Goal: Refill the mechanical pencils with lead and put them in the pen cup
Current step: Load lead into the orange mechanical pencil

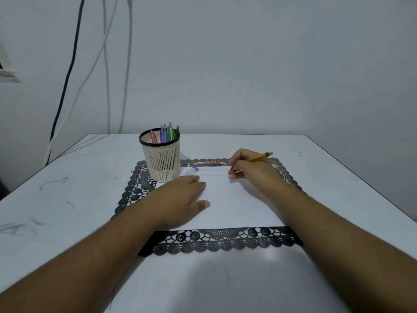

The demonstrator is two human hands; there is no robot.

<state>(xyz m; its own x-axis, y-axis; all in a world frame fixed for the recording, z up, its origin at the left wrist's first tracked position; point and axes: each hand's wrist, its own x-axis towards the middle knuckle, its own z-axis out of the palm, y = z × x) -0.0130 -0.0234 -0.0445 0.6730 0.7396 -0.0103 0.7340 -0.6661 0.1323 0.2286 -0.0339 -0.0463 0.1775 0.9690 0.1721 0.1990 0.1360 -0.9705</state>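
Observation:
My right hand (248,168) grips an orange mechanical pencil (261,156) in a writing hold, its tip down near the white paper sheet (237,204) and its cap end pointing up to the right. My left hand (180,197) rests flat on the left part of the sheet, fingers relaxed. A cream slotted pen cup (161,159) with a black rim stands at the mat's far left and holds several coloured pencils (165,133). A red lead case (206,163) lies flat beyond the paper. A small clear and blue item (191,171) lies beside the cup's base.
A black lace placemat (216,241) lies under the paper on a white marbled table (67,199). Cables (67,82) hang down the wall at the back left. The table's far edge meets the wall just behind the cup.

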